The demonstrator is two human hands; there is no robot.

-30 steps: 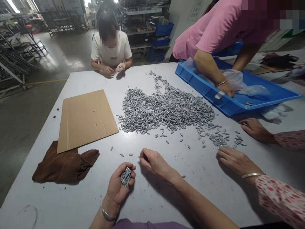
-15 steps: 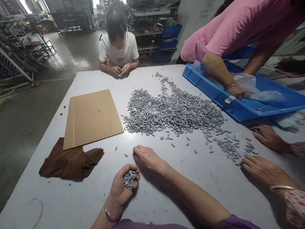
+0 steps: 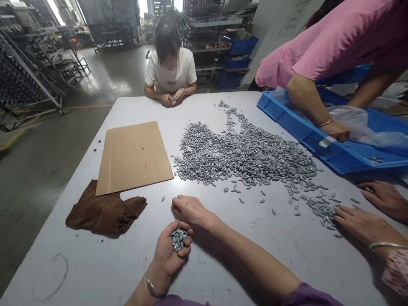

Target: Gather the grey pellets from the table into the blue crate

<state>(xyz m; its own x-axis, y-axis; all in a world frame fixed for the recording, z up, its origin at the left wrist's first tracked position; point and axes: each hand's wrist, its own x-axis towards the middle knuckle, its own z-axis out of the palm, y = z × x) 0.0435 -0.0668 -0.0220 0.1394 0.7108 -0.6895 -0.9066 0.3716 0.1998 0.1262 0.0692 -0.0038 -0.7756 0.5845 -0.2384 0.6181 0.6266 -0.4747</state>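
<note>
My left hand (image 3: 172,248), palm up and cupped, holds a heap of small grey spindle-shaped pieces (image 3: 179,239), its fingers curled around them. Just above it, my right hand (image 3: 188,209) is palm down, low over the white table (image 3: 223,246). Its fingers are bent together and their tips are hidden, so whatever they pinch cannot be seen. One loose grey piece (image 3: 162,198) lies to the left of the right fingertips. Beyond my hands spreads a large pile of the same grey pieces (image 3: 248,153).
A cardboard sheet (image 3: 134,161) and a brown cloth (image 3: 105,212) lie at left. A co-worker in pink reaches into a blue crate (image 3: 306,136) with plastic bags. Another co-worker's hands (image 3: 366,223) touch pieces at right. A person in white (image 3: 172,76) sits opposite, handling pieces.
My right hand has moved left across the table, and a loose piece formerly in front of it no longer shows. The view has shifted left. The right-hand co-worker's fingers moved among the pieces.
</note>
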